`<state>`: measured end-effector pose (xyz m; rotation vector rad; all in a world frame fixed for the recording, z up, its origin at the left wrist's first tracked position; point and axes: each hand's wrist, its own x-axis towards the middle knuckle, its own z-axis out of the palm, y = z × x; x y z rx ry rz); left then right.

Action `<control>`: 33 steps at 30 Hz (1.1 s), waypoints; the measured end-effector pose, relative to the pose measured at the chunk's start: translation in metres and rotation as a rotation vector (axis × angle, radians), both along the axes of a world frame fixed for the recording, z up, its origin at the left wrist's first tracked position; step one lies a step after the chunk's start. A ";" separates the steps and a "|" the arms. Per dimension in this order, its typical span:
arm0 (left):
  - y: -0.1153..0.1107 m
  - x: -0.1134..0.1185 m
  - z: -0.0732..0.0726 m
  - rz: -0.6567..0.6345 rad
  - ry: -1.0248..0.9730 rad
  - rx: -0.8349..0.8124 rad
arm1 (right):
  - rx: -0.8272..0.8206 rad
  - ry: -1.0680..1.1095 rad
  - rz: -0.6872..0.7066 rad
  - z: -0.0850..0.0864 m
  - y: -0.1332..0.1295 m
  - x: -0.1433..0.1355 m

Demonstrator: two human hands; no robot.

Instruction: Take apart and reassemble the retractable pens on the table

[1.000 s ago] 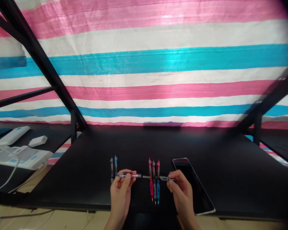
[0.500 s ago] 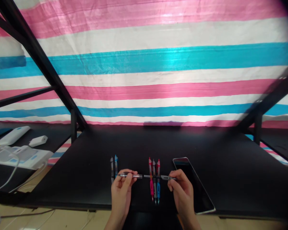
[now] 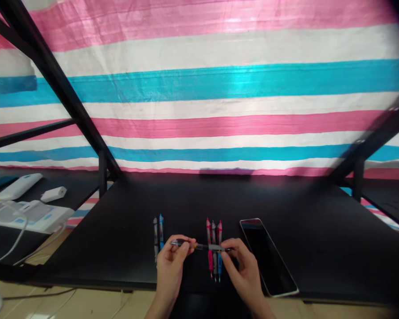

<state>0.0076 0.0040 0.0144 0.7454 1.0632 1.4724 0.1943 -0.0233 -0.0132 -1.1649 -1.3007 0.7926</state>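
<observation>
My left hand [image 3: 173,266] pinches the clear barrel [image 3: 178,243] of a pen, held level above the table's front part. From the other side, my right hand [image 3: 244,268] pinches the pen's grey grip section [image 3: 215,247]. A thin dark stretch of the pen [image 3: 203,247] shows between the two pieces, which lie in one line. Below them, three pens [image 3: 208,225] rest side by side, with pink, grey and blue grips. Left of my left hand lie a grey-black pen [image 3: 156,235] and a blue pen [image 3: 161,228].
A large phone [image 3: 269,257] lies dark-screened on the black table [image 3: 193,195], right of my right hand. Black metal posts [image 3: 63,95] flank the table before a striped sheet [image 3: 219,79]. White chargers and cables [image 3: 36,217] sit on the left side table.
My right hand has moved left, bringing the grey grip section close to the clear barrel. The gap between the pieces has shrunk. My left hand has shifted slightly right.
</observation>
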 end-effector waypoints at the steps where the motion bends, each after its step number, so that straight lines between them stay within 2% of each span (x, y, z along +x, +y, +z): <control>1: 0.000 0.000 0.001 0.003 -0.005 -0.003 | 0.022 -0.040 -0.004 0.000 0.000 -0.001; 5: 0.000 0.001 0.003 0.022 -0.020 -0.008 | 0.079 -0.073 -0.043 0.000 0.001 -0.002; 9: 0.001 0.001 0.001 0.038 -0.038 -0.006 | 0.101 -0.071 -0.010 0.006 0.001 -0.004; 15: 0.002 -0.001 -0.003 0.006 -0.017 0.015 | 0.120 -0.086 -0.058 0.014 0.002 -0.007; 18: 0.001 -0.002 -0.004 -0.022 -0.005 0.024 | 0.106 -0.090 -0.096 0.013 0.001 -0.007; 25: -0.001 -0.002 -0.003 -0.049 -0.001 0.027 | 0.127 -0.184 -0.074 0.006 -0.001 -0.005; 33: -0.001 -0.004 -0.007 -0.073 0.027 0.039 | 0.154 -0.336 -0.042 0.011 0.001 -0.006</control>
